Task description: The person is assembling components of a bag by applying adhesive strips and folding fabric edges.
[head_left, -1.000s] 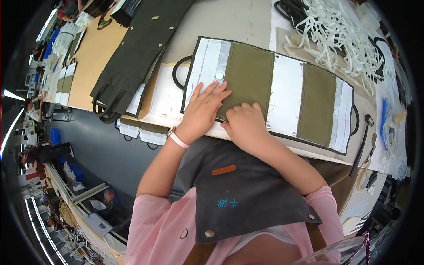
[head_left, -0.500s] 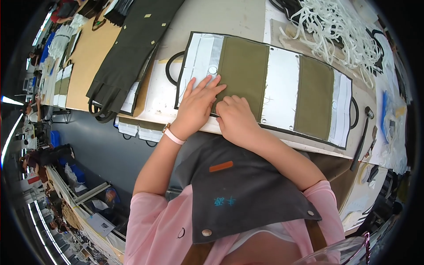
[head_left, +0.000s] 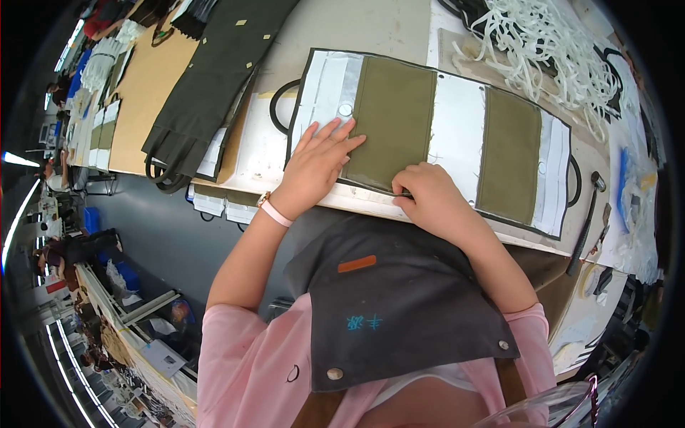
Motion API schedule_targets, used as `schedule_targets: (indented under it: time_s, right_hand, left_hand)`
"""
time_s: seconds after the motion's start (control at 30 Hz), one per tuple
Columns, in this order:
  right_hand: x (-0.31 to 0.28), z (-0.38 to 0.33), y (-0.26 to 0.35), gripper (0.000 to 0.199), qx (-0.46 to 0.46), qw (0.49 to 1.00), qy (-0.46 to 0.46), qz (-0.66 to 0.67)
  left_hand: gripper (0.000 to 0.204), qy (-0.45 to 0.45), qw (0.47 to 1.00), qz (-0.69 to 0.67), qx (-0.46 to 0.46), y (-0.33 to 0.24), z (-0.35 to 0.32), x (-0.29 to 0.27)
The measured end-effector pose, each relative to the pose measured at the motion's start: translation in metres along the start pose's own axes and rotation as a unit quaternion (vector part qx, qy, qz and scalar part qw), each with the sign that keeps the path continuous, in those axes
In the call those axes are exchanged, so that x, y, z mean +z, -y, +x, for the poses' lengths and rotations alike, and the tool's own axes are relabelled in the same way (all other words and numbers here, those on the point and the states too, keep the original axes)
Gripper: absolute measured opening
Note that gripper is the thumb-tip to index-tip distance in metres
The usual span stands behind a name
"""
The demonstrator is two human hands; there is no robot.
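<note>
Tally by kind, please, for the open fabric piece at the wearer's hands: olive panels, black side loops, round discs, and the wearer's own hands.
Olive panels: 2 (left olive panel, right olive panel)
Black side loops: 2 (left loop, right loop)
Round discs: 2 (left disc, right disc)
Hands: 2 (left hand, right hand)
Total: 8

The 2 forearms [head_left: 248, 257] reach forward, left grip [head_left: 314, 170] flat and splayed, right grip [head_left: 434, 197] curled.
</note>
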State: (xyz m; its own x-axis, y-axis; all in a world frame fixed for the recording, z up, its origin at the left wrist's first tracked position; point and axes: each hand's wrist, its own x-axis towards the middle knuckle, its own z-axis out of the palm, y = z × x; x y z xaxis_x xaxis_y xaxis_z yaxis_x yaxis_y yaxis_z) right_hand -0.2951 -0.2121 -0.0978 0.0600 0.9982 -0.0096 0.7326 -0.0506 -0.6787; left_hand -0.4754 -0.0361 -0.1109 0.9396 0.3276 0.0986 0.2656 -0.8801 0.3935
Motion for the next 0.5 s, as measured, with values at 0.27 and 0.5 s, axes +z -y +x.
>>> schedule_targets:
  time_s: [0.27,0.5]
  right_hand:
    - [0.006,-0.001,-0.005,0.007,0.075,0.969,-0.095,0.215]
    - [0.032,0.005,0.004,0.008,0.009,0.987,-0.159,0.026]
  left_hand:
    - [0.023,-0.129,0.989,-0.074,0.009,-0.027,-0.011,-0.005]
    - [0.008,-0.025,0.987,-0.155,-0.042,-0.028,-0.016,-0.004]
